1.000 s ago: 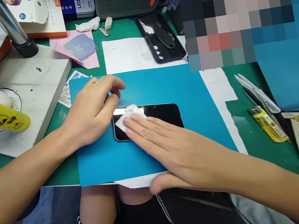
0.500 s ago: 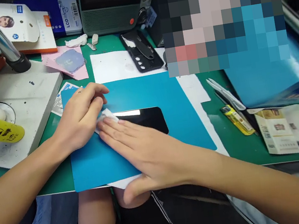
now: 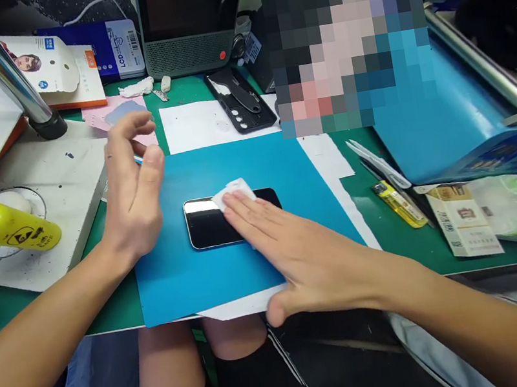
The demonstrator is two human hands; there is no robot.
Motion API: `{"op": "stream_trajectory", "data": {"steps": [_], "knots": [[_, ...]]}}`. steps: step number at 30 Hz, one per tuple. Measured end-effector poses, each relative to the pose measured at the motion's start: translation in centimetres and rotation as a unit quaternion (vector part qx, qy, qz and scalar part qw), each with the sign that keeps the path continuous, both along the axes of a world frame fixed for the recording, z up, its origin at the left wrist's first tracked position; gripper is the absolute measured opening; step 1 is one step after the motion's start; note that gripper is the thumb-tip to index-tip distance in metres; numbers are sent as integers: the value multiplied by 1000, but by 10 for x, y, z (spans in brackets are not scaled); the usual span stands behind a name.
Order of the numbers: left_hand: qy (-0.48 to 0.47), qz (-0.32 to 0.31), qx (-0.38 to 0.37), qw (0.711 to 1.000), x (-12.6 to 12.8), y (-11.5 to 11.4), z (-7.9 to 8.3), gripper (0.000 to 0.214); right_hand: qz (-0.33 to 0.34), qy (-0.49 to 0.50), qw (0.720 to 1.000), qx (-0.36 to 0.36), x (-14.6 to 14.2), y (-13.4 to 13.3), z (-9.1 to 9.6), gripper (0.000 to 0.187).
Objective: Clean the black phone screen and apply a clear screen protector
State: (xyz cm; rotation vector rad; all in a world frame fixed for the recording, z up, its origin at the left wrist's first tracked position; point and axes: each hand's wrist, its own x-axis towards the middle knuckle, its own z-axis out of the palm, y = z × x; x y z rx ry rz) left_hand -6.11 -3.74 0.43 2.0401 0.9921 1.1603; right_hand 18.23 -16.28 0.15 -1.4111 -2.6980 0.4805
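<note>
From the head camera, a black phone (image 3: pixel 205 225) lies flat and lengthwise near the middle of a blue mat (image 3: pixel 189 283) on the green bench. The right hand (image 3: pixel 299 249) rests palm-down over the phone's right half, its fingers straight and held together, pressing a small white wipe (image 3: pixel 234 191) onto the glass. The left hand (image 3: pixel 132 184) hovers above the mat's left edge, clear of the phone, its fingers loosely apart and holding nothing. A yellow bottle (image 3: pixel 6 227) lies to the left, and a yellow lighter (image 3: pixel 398 204) lies to the right.
</note>
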Motion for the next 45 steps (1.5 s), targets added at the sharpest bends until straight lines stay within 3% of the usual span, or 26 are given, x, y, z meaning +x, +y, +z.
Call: {"op": "stream_trajectory", "data": {"steps": [3, 7, 10, 14, 17, 21, 26, 31, 34, 39, 42, 45], "knots": [[-20, 1, 20, 1000, -2, 2, -5, 35, 17, 28, 998, -47, -33, 26, 5, 139], [0, -11, -6, 1000, -3, 6, -9, 40, 19, 88, 995, -31, -55, 37, 5, 138], [22, -13, -19, 999, -2, 6, -6, 37, 12, 81, 996, -20, -40, 22, 1, 135], [76, -46, -31, 996, -1, 6, -4, 33, -71, 7, 997, -12, 4, -10, -2, 132], [63, -72, -60, 994, 0, 7, -7, 36, -100, -11, 995, -1, 27, -28, -5, 122], [49, -74, -86, 992, 0, 9, -10, 40, -118, -18, 993, -8, 32, -26, -8, 125], [48, -73, -82, 993, 1, 10, -11, 41, -127, -7, 991, -33, 7, 7, -4, 132], [46, -71, -68, 994, 0, 12, -11, 40, -68, 71, 995, -23, -47, 28, -1, 140], [48, -70, -64, 994, -1, 13, -12, 37, -44, 102, 994, -2, -65, 29, -2, 136], [60, -66, -67, 994, -2, 12, -11, 38, -80, 61, 995, -10, -30, 9, -6, 135], [67, -66, -70, 993, -1, 11, -10, 41, -132, 10, 991, 2, 3, -11, -7, 125], [72, -63, -76, 992, 0, 10, -8, 41, -142, -9, 989, 26, 15, -21, -5, 118]]}}
